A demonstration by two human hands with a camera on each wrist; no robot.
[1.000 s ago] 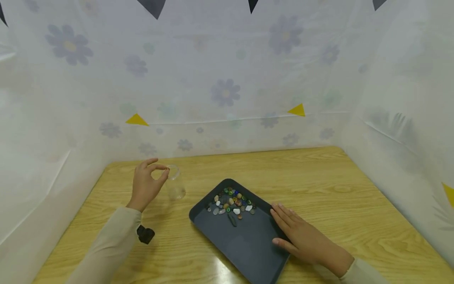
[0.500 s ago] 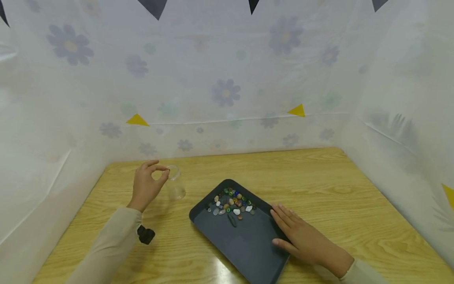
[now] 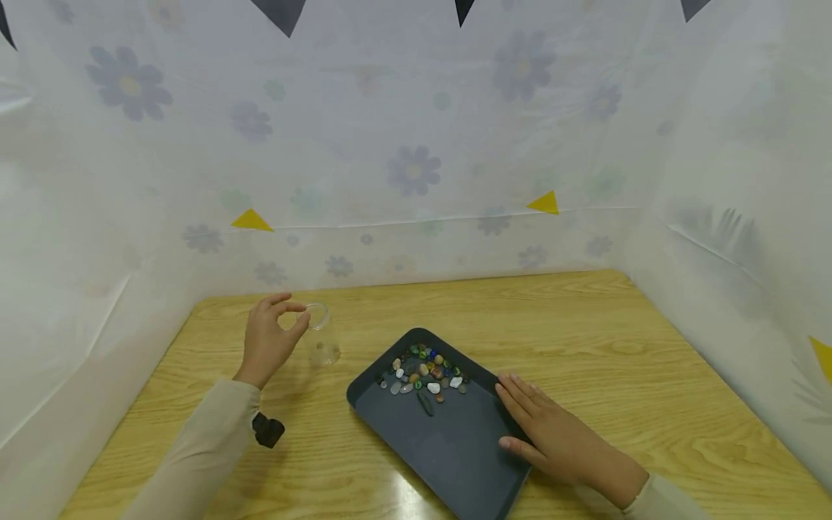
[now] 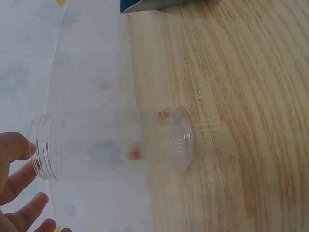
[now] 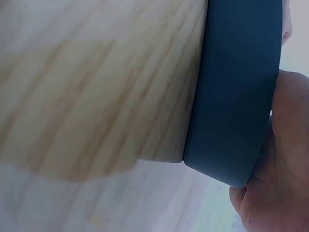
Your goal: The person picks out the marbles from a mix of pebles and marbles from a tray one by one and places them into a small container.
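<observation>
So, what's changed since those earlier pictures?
The left hand has let go of the small reddish piece it pinched at the mouth of the clear jar; apparently it has dropped, now a blur inside the jar. The right hand still rests on the dark tray; the pebbles and marbles in it haven't moved.

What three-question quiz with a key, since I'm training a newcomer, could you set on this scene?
1. Which hand has fingertips at the rim of the clear jar?
2. True or false: in the head view, the small stones in the dark tray cluster toward its far end.
3. The right hand touches: A) the tray's edge; B) the jar's base; C) a yellow triangle.
Key: 1. The left hand. 2. True. 3. A.
</observation>
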